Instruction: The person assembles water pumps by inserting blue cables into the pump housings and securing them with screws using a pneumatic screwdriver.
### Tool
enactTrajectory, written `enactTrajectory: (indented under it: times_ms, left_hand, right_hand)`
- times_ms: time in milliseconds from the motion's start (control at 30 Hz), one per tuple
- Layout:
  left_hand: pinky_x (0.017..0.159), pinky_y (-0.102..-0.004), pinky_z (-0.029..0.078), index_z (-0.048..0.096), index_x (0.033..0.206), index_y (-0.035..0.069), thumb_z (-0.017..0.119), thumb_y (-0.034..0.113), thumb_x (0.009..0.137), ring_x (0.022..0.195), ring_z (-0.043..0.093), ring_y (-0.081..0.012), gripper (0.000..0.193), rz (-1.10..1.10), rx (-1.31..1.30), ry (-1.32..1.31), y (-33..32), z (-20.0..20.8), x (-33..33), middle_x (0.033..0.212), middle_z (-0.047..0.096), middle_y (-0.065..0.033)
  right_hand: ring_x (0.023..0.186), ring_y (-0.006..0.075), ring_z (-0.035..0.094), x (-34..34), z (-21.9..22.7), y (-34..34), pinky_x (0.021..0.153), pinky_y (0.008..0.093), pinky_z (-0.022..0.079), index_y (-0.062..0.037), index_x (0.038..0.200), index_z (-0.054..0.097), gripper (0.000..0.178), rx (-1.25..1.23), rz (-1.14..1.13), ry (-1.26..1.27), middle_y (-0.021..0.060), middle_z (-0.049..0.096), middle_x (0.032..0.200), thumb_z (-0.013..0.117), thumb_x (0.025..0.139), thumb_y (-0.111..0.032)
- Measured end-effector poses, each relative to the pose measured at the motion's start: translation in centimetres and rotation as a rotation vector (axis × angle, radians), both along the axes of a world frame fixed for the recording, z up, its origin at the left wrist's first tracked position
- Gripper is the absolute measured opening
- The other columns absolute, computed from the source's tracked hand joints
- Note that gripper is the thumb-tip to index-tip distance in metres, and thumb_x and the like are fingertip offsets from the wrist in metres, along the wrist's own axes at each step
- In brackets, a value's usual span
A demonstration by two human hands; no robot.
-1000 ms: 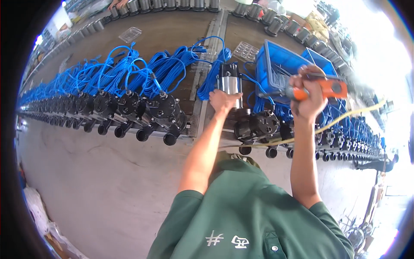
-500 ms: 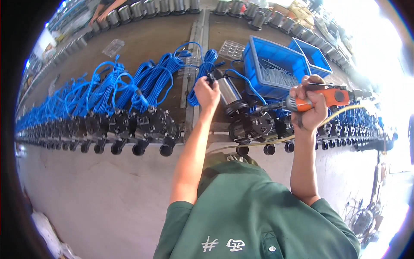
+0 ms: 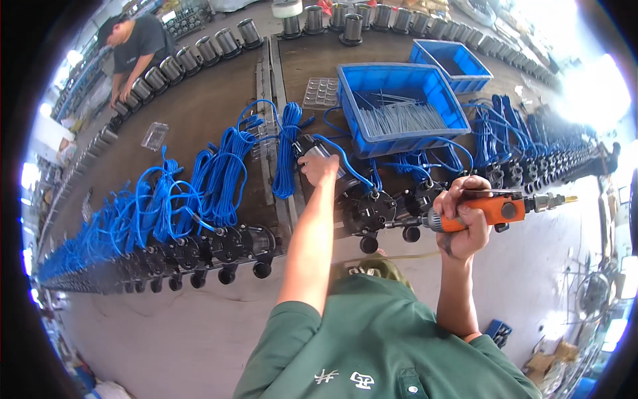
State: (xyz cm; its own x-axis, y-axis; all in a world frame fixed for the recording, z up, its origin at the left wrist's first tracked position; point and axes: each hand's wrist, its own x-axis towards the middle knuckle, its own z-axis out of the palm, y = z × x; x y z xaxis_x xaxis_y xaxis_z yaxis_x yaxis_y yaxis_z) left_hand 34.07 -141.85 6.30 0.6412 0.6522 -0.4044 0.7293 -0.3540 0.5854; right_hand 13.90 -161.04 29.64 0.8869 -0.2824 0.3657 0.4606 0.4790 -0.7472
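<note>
My left hand [image 3: 320,167] is wrapped over the metal body of a pump-like cylinder [image 3: 311,146], which lies tilted on the table with its black end cap away from me. In my raised right hand [image 3: 463,216] is an orange power screwdriver [image 3: 503,210], its bit pointing left and a brass-tipped fitting at its right end. The bit tip is close to the black, round, bolted end [image 3: 373,211] of the cylinder; whether they touch I cannot tell. A blue cable [image 3: 345,156] runs from that end. Beside my left hand lies a coiled blue cable bundle [image 3: 288,149].
A blue bin [image 3: 403,143] of thin metal rods stands beyond my hands, with another blue bin [image 3: 473,83] behind it. Black-ended units [image 3: 232,245] with blue cables line the near edge. Metal cylinders [image 3: 247,33] line the far side, where another person [image 3: 143,46] works.
My left hand has shifted from the black end cap onto the metal body. The view has turned, bringing the other person and more of the far side into sight. The screwdriver stays in my right hand.
</note>
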Motion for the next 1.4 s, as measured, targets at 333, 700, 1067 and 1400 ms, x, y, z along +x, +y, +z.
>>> enactTrajectory:
  times_ms: [333,700,1067,1400]
  left_hand:
    - [0.064,-0.0426,0.06,0.044,0.136,0.006,0.084,0.008,0.076,0.092,0.069,-0.0279,0.072,-0.111,-1.239,-0.494,11.8,-6.7,-6.5,0.111,0.065,-0.0134]
    - [0.058,-0.0285,0.048,0.059,0.123,0.006,0.052,-0.017,0.053,0.081,0.064,-0.0213,0.073,-0.27,-1.135,-0.69,11.3,-1.0,-17.2,0.095,0.064,-0.0065]
    - [0.106,-0.034,0.049,0.034,0.153,0.007,0.064,-0.02,0.07,0.125,0.058,-0.0196,0.092,-0.293,-0.625,-0.69,9.0,-1.9,-23.0,0.138,0.056,-0.0102]
    - [0.064,-0.034,0.053,0.068,0.098,0.0,0.074,0.002,0.083,0.068,0.066,-0.0234,0.016,-0.169,0.018,-0.731,-6.6,-7.4,-27.1,0.079,0.067,-0.0094]
  right_hand:
    - [0.065,0.0161,0.052,-1.7,-0.4,-3.9,0.067,0.0361,0.05,0.0017,0.118,0.053,0.04,0.101,-0.063,-0.071,0.0168,0.056,0.099,0.049,0.079,-0.007]
    - [0.065,0.018,0.055,-0.1,-1.0,-3.8,0.067,0.0377,0.051,0.0016,0.117,0.055,0.041,0.044,0.039,0.021,0.0185,0.058,0.1,0.051,0.076,-0.005]
    - [0.064,0.0176,0.054,2.0,-2.4,-2.0,0.065,0.0365,0.05,-0.0001,0.115,0.053,0.035,-0.153,0.313,-0.052,0.0163,0.056,0.093,0.06,0.081,-0.005]
    - [0.079,0.0101,0.064,5.8,-5.3,1.6,0.071,0.0254,0.052,-0.0021,0.103,0.065,0.025,-0.684,0.635,-0.019,0.0062,0.07,0.093,0.064,0.079,0.006]
